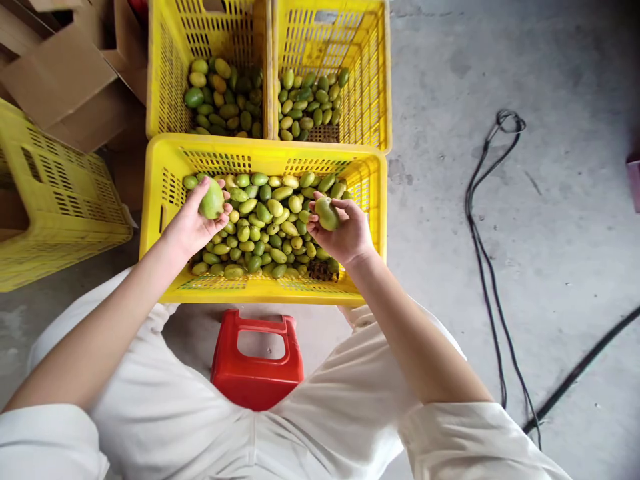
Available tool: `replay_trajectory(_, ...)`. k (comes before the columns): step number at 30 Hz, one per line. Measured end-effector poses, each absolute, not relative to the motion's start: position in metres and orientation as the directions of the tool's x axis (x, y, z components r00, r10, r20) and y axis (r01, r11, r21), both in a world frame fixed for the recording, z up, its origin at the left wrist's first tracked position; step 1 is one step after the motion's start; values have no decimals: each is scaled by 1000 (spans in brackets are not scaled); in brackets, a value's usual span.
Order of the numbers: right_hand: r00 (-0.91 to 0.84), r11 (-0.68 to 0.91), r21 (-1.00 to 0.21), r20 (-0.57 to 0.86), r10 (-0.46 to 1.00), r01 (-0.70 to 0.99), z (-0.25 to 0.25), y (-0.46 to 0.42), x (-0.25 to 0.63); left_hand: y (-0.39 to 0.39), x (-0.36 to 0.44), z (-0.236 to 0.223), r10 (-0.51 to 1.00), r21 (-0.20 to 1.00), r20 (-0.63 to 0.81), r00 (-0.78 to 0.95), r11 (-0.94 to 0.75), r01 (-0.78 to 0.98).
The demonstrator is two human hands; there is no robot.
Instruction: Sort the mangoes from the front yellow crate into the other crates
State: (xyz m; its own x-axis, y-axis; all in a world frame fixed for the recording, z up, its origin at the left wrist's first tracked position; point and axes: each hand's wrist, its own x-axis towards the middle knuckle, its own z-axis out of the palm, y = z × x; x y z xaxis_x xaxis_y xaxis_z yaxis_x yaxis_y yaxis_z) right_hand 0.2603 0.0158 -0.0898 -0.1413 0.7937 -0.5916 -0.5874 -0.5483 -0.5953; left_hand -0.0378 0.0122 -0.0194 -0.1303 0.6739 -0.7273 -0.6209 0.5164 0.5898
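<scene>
My left hand (197, 217) is closed around a large green mango (212, 200), above the left side of the near yellow crate (265, 292). Over the crate's right side, my right hand (347, 230) grips a smaller, yellowish-green mango (327, 213), palm turned up. Below both hands, many loose green and yellow mangoes (273, 233) cover most of the crate's bottom. A dark brown patch (324, 270) shows at its near right corner.
Behind stand two more yellow crates with mangoes, a left one (165, 73) and a right one (367, 80). Cardboard boxes (65, 80) and another yellow crate (70, 207) are at left. A red stool (257, 390) sits between my legs; black cables (475, 220) lie on the floor.
</scene>
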Motion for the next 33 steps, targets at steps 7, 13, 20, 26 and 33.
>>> replay_trajectory(7,-128,-543,-665,-567,814,-513,-85,17,257,15,-42,-32,658,598,-744,-115,580,-553)
replay_trajectory(13,-163,-576,-649,-582,797,-497,-90,17,259,14,-51,-40,672,610,-734,-99,589,-530)
replay_trajectory(20,-140,-553,-695,-558,818,-460,-95,14,258,7,-42,-40,715,685,-668,-205,483,-546)
replay_trajectory(26,-142,-534,-699,-538,831,-476,-101,14,259,9,-51,-45,699,695,-678,-228,508,-510)
replay_trajectory(33,-97,-524,-677,-562,822,-517,-102,15,262,7,-46,-50,690,692,-686,-233,519,-501)
